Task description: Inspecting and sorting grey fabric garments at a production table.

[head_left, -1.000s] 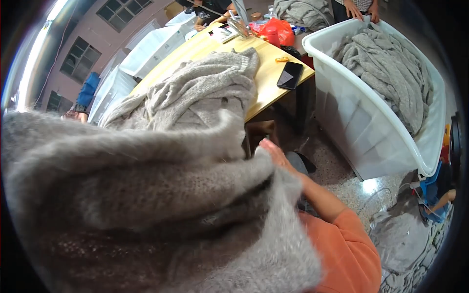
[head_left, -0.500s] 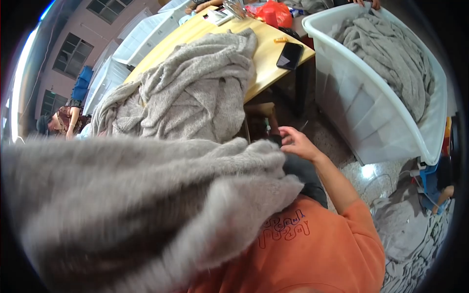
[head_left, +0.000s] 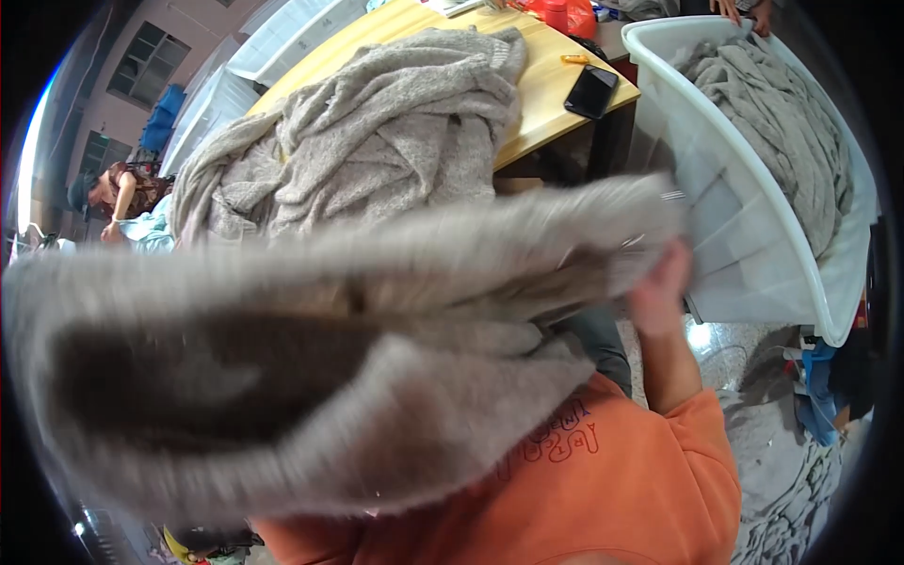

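Spanning the near foreground, the grey knit garment [head_left: 443,386] is held up in front of the wearer's orange shirt [head_left: 621,480], its dark hollow showing at left; motion blur hides the finer stitching. The right hand [head_left: 661,287] is at the garment's right end, fingers apparently grasping the edge, though blur and cloth obscure the exact hold. The left hand does not show; the condition of its fingers cannot be told.

Change noted: half a second ago the right hand was clear of the fabric, fingers extended and holding nothing visible. It has since met the garment, whose right end now reaches farther right. In the inspector's judgement, this gives control of that end and lets the piece be spread and steered from the right.

Beyond the garment, a heap of grey knitwear [head_left: 367,132] lies on the yellow wooden table [head_left: 541,108], with no evident rearrangement. A black phone [head_left: 591,91] and a small orange item [head_left: 573,59] lie near the table's right corner. To the right stands a large white bin [head_left: 744,254] containing more grey knit fabric [head_left: 772,132]; a co-worker's hands [head_left: 739,9] are at its far rim. Farther left, another person [head_left: 127,193] bends over pale blue cloth [head_left: 151,229].
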Demonstrator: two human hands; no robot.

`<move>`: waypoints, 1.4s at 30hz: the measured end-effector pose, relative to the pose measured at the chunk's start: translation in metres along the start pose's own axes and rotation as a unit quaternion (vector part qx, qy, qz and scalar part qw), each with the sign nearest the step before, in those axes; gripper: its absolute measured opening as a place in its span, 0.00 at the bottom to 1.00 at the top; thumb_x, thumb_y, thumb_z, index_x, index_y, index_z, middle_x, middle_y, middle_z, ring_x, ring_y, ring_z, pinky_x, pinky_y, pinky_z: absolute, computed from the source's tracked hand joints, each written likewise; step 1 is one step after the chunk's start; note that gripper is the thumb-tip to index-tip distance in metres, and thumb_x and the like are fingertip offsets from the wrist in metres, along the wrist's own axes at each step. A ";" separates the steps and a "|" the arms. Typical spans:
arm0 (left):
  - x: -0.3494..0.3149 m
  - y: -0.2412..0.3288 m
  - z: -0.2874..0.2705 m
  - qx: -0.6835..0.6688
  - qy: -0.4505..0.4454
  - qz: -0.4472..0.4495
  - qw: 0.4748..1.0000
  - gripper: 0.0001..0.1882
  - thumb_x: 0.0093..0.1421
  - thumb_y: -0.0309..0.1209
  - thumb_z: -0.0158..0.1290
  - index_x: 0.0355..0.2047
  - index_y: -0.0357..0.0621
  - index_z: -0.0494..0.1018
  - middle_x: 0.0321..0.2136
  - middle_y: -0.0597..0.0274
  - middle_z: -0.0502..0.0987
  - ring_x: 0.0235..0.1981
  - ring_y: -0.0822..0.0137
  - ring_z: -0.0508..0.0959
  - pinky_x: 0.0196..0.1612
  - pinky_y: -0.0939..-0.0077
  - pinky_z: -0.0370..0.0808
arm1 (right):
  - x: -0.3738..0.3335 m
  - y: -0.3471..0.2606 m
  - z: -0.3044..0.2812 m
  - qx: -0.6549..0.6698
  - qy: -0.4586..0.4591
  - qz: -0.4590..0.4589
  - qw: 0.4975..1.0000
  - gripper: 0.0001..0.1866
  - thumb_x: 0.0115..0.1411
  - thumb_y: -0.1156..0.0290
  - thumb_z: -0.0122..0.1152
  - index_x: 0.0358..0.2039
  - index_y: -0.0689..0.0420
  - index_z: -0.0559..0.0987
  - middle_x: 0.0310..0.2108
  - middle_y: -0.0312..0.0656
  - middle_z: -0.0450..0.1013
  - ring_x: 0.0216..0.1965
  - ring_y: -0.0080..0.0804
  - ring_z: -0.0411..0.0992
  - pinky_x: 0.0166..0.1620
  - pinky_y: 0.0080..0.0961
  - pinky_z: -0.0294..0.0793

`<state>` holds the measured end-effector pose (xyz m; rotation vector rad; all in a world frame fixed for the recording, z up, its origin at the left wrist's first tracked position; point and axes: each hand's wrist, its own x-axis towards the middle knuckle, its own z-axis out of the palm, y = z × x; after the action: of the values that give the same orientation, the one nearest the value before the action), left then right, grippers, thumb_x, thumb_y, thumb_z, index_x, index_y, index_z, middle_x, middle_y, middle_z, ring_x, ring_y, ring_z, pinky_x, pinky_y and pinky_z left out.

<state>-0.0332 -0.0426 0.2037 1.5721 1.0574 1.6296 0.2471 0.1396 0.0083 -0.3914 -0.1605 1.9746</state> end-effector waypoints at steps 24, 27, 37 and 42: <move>-0.144 -0.299 0.062 0.481 -0.031 -0.299 0.823 0.21 0.40 0.29 0.59 0.35 0.41 0.66 0.33 0.51 0.67 0.35 0.53 0.69 0.37 0.65 0.67 | -0.045 0.011 -0.083 -0.940 -0.123 0.166 0.272 0.09 0.41 0.76 0.55 0.27 0.58 0.76 0.37 0.49 0.67 0.41 0.43 0.67 0.39 0.32 0.68; -0.173 -0.307 0.068 0.511 -0.051 -0.202 0.834 0.23 0.41 0.34 0.60 0.36 0.38 0.66 0.34 0.46 0.67 0.36 0.48 0.68 0.37 0.63 0.66 | -0.024 0.013 -0.074 -0.875 -0.357 -0.102 0.312 0.13 0.38 0.71 0.62 0.28 0.59 0.76 0.33 0.44 0.69 0.37 0.41 0.68 0.37 0.34 0.68; -0.126 -0.317 0.048 0.516 0.066 -0.438 0.733 0.22 0.48 0.45 0.53 0.34 0.37 0.69 0.29 0.44 0.74 0.30 0.43 0.73 0.35 0.55 0.69 | 0.086 0.063 -0.130 -0.892 0.140 -0.197 0.382 0.16 0.41 0.65 0.64 0.28 0.60 0.73 0.35 0.47 0.68 0.39 0.43 0.66 0.41 0.34 0.66; -0.105 -0.304 0.037 0.329 0.219 -0.357 0.846 0.05 0.49 0.25 0.48 0.24 0.35 0.72 0.22 0.50 0.73 0.25 0.56 0.74 0.29 0.70 0.70 | 0.061 0.043 -0.120 -0.946 -0.051 0.023 0.320 0.21 0.42 0.68 0.60 0.39 0.59 0.71 0.42 0.47 0.64 0.46 0.45 0.61 0.46 0.37 0.63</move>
<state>-0.0146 0.0154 -0.1141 0.9202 2.3043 1.1423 0.2287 0.1685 -0.1287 -1.6247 -2.6129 0.7005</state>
